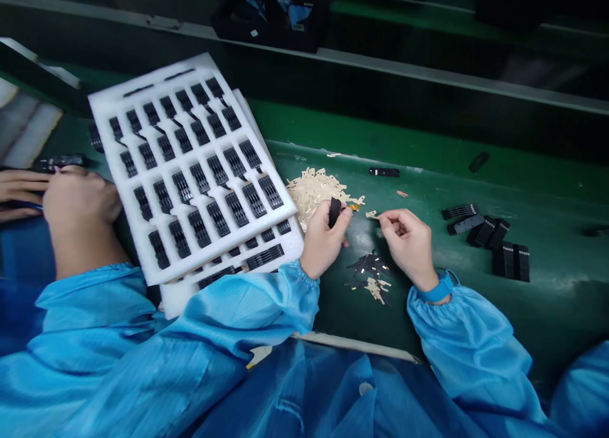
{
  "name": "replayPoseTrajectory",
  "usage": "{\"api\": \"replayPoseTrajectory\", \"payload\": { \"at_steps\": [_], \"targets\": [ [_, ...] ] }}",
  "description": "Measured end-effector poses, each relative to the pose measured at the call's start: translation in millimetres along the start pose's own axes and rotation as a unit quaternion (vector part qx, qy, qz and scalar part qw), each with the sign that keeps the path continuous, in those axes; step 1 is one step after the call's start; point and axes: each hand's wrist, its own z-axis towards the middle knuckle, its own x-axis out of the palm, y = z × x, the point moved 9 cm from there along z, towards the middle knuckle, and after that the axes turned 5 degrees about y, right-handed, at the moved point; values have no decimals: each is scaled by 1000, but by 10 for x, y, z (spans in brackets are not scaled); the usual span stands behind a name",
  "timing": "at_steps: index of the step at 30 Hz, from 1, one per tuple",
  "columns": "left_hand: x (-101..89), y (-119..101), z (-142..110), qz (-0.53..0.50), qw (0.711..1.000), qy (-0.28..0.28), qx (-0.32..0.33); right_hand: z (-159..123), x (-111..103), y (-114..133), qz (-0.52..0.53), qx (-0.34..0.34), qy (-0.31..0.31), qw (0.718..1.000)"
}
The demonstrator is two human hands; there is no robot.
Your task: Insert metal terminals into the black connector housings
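My left hand (320, 243) is closed around a small black part (335, 211) that pokes up between thumb and fingers. A bit of orange (354, 207) shows by its fingertips. To the right, my right hand (408, 243), with a blue band at the wrist, pinches a small cream flat tab (371, 214). Behind the left hand lies a heap of similar cream tabs (316, 191). Below and between the hands are a little pile of dark slips (368, 265) and a few more cream tabs (375, 290).
White foam trays (159, 276), stacked at the left, hold rows of black ribbed parts. More black parts (511, 260) lie at the right on the green bench (457, 336). Another person's hands (80, 203) work at far left. A black bin (271, 29) stands at the back.
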Motion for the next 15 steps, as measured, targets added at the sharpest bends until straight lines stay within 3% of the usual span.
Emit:
{"api": "replayPoseTrajectory", "payload": {
  "at_steps": [3, 6, 9, 13, 15],
  "targets": [
    [35, 14, -5, 9, 1000, 13, -1, -19, 104, 158, -68, -62, 37, 995],
    [78, 10, -30, 11, 1000, 30, -1, -34, 166, 200, -66, -75, 69, 993],
    [147, 14, -50, -5, 998, 63, -4, -19, 109, 120, -10, -34, 57, 998],
    [333, 40, -34, -19, 987, 158, -5, -6, -5, -57, 89, 48, 7, 995],
    [316, 53, 18, -55, 989, 140, -3, -9, -22, -81, 106, 62, -6, 992]
  ]
}}
